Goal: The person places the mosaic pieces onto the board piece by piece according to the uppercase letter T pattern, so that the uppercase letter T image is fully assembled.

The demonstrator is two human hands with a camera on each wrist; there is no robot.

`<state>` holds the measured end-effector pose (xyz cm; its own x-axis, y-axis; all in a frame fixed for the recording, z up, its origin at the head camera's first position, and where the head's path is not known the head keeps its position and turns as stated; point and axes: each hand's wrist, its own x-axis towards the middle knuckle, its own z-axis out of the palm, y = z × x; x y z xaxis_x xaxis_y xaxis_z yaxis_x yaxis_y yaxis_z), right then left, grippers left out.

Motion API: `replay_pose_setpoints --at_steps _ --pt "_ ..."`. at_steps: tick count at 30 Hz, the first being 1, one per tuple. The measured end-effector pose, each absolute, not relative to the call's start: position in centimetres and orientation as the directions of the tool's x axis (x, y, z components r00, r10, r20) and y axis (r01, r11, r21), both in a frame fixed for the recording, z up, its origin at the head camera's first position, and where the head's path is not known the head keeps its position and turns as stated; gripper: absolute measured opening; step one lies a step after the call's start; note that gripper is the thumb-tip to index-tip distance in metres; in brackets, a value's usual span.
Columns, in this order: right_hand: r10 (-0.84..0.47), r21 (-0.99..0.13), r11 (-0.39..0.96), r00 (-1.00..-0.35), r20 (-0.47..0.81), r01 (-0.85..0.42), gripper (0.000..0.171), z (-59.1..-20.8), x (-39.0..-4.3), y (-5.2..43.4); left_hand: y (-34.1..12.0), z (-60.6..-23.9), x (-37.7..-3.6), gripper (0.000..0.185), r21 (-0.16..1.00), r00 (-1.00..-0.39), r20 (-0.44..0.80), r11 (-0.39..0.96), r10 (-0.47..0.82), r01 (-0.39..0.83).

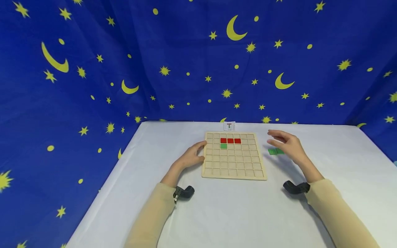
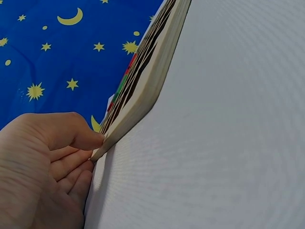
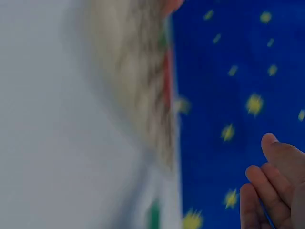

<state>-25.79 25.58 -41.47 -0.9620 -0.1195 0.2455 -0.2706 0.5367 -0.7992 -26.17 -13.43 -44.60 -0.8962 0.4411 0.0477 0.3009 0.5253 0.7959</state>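
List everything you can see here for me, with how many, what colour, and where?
Wooden grid board: one, pale wood, middle of the table.
Red tiles: three, in a row near the board's far edge.
Green tile on board: one, under the leftmost red tile.
Loose green tiles: apparently two, on the table right of the board.
Small card: one, white, beyond the board.
Table: one, white.
Backdrop cloth: blue with yellow moons and stars.
Left hand: grips the board's left edge.
Right hand: open, above the loose green tiles.
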Motion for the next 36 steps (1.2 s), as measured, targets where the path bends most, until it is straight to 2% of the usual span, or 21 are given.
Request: replay_pose_setpoints --at_steps 5,15,24,30,36 --pt "-0.181 -0.845 0.448 -0.956 0.233 -0.291 0.05 -39.7 -27.6 21.0 -13.7 -44.4 -26.5 0.072 0.802 -0.891 0.043 0.517 0.451 0.3" --pt "-0.278 -0.907 0.328 -0.944 0.176 -0.265 0.046 -40.6 -28.7 14.9 -13.6 -44.1 -26.3 0.072 0.804 -0.897 0.031 0.522 0.44 0.284" --pt "-0.296 -0.903 0.345 -0.943 0.152 -0.254 0.044 -42.7 -29.2 11.8 -13.6 -44.2 -26.3 0.072 0.805 -0.895 0.022 0.522 0.446 0.28" --pt "-0.291 -0.888 0.369 -0.941 0.172 -0.276 0.037 -44.2 -29.3 11.3 -13.6 -44.2 -26.3 0.072 0.804 -0.894 0.022 0.523 0.447 0.282" --pt "-0.326 -0.783 0.484 -0.911 0.252 -0.39 0.033 -45.2 -29.4 11.0 -13.8 -44.2 -26.3 0.071 0.797 -0.895 0.032 0.529 0.446 0.292"
